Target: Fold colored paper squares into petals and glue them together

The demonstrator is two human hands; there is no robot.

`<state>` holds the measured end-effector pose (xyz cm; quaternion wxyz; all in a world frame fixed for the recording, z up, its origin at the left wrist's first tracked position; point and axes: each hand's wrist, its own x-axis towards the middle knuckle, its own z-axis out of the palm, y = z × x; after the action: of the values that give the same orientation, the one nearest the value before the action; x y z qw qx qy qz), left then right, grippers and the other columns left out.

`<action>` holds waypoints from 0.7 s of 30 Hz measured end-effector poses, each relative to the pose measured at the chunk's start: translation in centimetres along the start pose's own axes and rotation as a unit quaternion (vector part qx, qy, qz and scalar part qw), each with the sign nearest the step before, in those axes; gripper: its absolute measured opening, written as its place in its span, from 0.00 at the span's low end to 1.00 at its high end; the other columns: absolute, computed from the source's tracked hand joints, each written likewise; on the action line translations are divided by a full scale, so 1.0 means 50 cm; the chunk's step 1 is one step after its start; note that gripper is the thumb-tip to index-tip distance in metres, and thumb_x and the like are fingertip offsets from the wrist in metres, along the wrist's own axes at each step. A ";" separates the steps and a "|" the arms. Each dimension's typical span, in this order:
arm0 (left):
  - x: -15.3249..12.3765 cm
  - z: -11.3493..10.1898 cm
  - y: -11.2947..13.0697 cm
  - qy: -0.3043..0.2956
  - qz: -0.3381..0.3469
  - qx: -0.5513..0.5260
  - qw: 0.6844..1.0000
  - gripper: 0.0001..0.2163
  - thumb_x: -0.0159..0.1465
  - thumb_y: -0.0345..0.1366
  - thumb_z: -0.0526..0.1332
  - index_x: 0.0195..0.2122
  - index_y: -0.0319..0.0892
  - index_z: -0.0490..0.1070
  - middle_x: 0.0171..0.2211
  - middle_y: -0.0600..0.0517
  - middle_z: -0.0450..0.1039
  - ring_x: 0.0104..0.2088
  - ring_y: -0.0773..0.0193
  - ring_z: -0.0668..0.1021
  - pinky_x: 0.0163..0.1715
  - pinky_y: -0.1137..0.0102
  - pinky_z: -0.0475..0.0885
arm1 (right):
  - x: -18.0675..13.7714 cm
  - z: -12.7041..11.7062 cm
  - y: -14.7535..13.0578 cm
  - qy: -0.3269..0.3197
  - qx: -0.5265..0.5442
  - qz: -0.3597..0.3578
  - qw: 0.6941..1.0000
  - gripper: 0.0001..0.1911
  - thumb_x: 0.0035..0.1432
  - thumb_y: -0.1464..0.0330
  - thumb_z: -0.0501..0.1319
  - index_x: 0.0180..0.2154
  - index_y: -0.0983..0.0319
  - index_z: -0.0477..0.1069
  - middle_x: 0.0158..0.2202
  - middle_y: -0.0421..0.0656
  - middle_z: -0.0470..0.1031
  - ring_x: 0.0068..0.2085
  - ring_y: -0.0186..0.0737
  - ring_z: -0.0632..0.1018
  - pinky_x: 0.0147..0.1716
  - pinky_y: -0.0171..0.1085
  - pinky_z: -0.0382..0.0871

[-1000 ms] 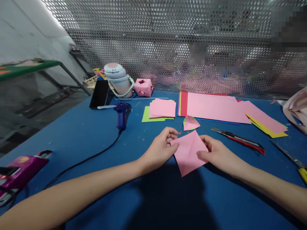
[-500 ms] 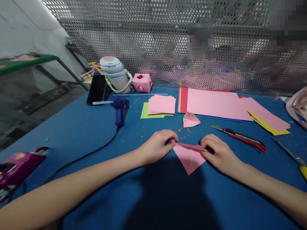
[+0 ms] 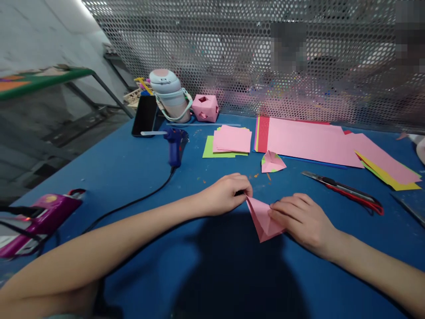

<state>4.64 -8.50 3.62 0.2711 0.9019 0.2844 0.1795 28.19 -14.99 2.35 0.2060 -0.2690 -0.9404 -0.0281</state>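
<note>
A folded pink paper triangle (image 3: 261, 217) lies on the blue table (image 3: 139, 177) in front of me. My left hand (image 3: 226, 194) pinches its upper left corner with closed fingers. My right hand (image 3: 303, 219) lies over the right side of the paper, fingers bent and pressing it down onto the table. A small folded pink and green paper piece (image 3: 272, 161) sits just beyond my hands.
A stack of pink and green squares (image 3: 230, 141) and large coloured sheets (image 3: 305, 141) lie behind. A red utility knife (image 3: 345, 192) lies right. A blue glue gun (image 3: 175, 144) with black cord, a phone (image 3: 145, 116), a bottle (image 3: 171, 95), a pink paper cube (image 3: 206, 108) and a magenta tool (image 3: 43, 217) lie left.
The open pink square has been folded in half into a triangle. My right hand slid over it and now presses it flat, while my left hand stays at the corner.
</note>
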 end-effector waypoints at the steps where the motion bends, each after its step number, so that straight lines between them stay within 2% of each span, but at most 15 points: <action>1: 0.000 -0.002 0.000 -0.003 -0.001 -0.001 1.000 0.06 0.57 0.23 0.55 0.28 0.39 0.70 0.28 0.52 0.71 0.33 0.66 0.71 0.38 0.71 0.65 | 0.000 0.000 -0.001 0.000 -0.015 -0.011 1.000 0.13 0.63 0.76 0.49 0.44 0.65 0.69 0.41 0.47 0.75 0.42 0.41 0.71 0.40 0.42 0.61; 10: -0.002 -0.012 -0.008 -0.022 0.003 -0.024 0.999 0.08 0.57 0.22 0.55 0.30 0.38 0.71 0.30 0.51 0.71 0.35 0.65 0.72 0.38 0.72 0.65 | 0.009 -0.010 -0.006 -0.009 -0.058 -0.071 0.996 0.13 0.62 0.76 0.50 0.42 0.65 0.71 0.41 0.46 0.76 0.40 0.42 0.72 0.38 0.42 0.62; 21: -0.001 -0.020 -0.008 -0.035 -0.003 -0.018 0.999 0.08 0.57 0.22 0.55 0.30 0.38 0.71 0.30 0.51 0.71 0.35 0.66 0.71 0.38 0.72 0.65 | 0.015 -0.013 -0.012 -0.034 -0.061 -0.071 0.995 0.13 0.63 0.75 0.48 0.41 0.64 0.71 0.42 0.46 0.76 0.40 0.41 0.72 0.37 0.42 0.61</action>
<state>3.94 -7.85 4.17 0.2974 0.9018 0.2740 0.1526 27.53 -15.25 3.27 0.1546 -0.2146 -0.9601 -0.0906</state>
